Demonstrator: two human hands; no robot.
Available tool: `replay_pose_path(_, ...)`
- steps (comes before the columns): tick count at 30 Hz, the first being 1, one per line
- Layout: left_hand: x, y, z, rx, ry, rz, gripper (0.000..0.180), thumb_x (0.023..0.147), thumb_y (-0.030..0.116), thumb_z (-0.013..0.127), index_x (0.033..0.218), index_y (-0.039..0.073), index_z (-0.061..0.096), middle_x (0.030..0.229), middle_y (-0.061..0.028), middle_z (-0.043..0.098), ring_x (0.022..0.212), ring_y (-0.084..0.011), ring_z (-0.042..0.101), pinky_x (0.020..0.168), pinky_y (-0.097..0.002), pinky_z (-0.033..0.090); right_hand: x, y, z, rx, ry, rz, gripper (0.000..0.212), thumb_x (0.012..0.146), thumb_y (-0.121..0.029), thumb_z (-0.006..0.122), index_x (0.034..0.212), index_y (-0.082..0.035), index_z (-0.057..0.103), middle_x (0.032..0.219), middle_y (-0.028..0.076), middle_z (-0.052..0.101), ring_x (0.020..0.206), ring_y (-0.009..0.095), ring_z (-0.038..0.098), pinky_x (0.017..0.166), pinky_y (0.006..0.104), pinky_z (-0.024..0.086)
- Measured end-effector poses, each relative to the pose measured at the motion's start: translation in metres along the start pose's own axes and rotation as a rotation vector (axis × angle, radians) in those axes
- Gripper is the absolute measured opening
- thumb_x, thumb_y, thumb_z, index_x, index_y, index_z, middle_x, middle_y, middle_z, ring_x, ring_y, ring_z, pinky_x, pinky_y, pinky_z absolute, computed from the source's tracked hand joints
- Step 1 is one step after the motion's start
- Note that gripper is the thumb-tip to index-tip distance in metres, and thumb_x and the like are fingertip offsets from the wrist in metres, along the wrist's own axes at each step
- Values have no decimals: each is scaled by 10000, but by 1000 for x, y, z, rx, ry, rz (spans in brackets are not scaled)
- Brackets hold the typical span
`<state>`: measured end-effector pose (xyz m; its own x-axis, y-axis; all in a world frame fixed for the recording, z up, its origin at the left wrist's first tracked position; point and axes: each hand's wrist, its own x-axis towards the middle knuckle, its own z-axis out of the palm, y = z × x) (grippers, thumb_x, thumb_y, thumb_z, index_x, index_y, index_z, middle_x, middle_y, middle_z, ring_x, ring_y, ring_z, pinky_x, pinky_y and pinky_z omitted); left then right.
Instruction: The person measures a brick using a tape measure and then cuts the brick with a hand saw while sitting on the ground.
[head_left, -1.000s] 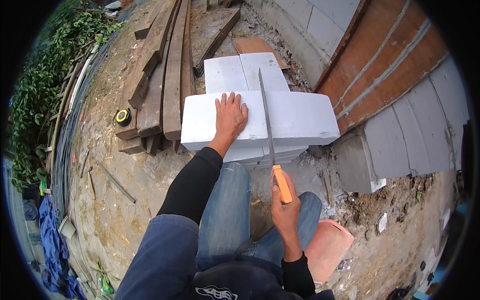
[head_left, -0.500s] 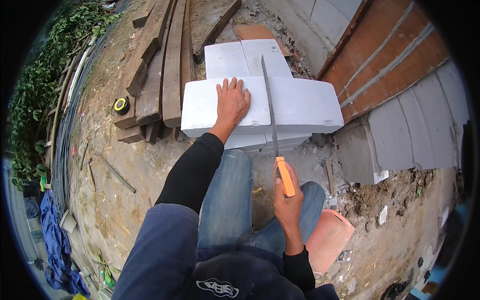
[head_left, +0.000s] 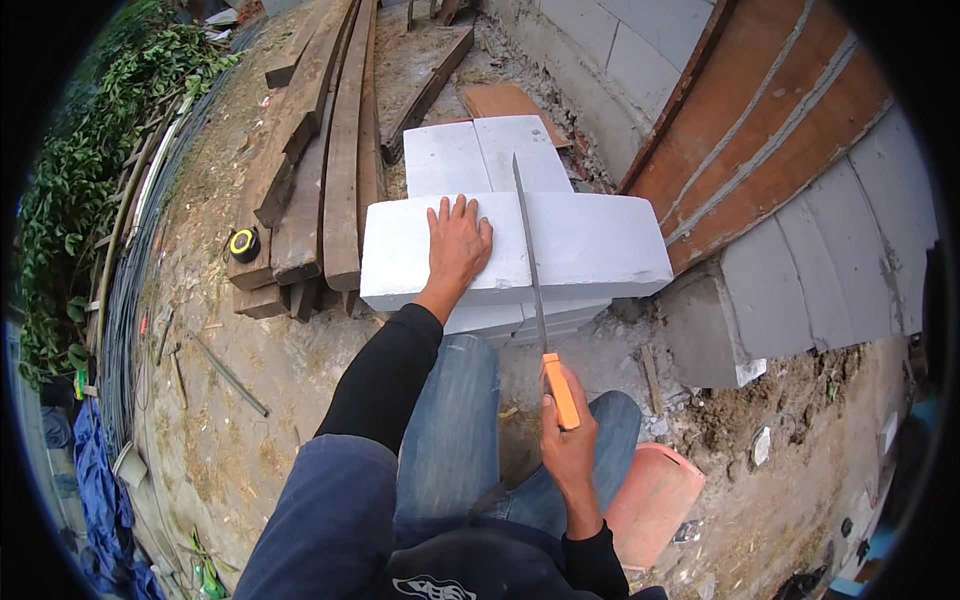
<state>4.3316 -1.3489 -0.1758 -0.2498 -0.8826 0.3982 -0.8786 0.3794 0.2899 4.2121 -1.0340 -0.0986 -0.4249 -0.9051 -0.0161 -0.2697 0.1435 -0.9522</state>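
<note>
A long white block (head_left: 600, 243) lies crosswise on top of a stack of similar white blocks (head_left: 440, 158). My left hand (head_left: 458, 250) rests flat on its upper face, left of the middle, with fingers spread. With my right hand (head_left: 570, 432) I grip the orange handle of a hand saw (head_left: 531, 240). The blade runs away from me across the block's top, near its middle, and its tip reaches past the far edge. Whether the teeth have cut into the block is too fine to make out.
Stacked wooden beams (head_left: 300, 200) stand to the left, with a yellow and black tape measure (head_left: 244, 245) on them. A brown panel (head_left: 760, 120) leans at the right beside a grey block wall (head_left: 800, 270). A pinkish plastic piece (head_left: 655, 500) lies by my right knee.
The whole view has tilted slightly, so the blocks and hands sit lower in the picture. My left hand stays on the block and the saw stays across it in my right hand.
</note>
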Motion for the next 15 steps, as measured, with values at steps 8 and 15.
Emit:
replay_pose_path(8, 5, 11, -2, 19, -1, 9, 496, 987, 294, 536, 1363, -20, 613, 1459, -237, 559, 1401, -462, 452, 1186, -607, 294, -93, 37, -30, -107, 39, -77, 502, 947, -36, 659, 1430, 17, 532, 1125, 197, 735, 951, 213, 728, 817, 338, 566)
replay_pose_path(15, 2, 3, 0, -13, -17, -3, 486, 979, 278, 545, 1350, -28, 618, 1447, -240, 569, 1390, -467, 459, 1177, -619, 302, 0, 8, -5, -27, 20, -35, 460, 969, -81, 655, 1415, -23, 559, 954, 158, 706, 747, 165, 665, 696, 315, 531)
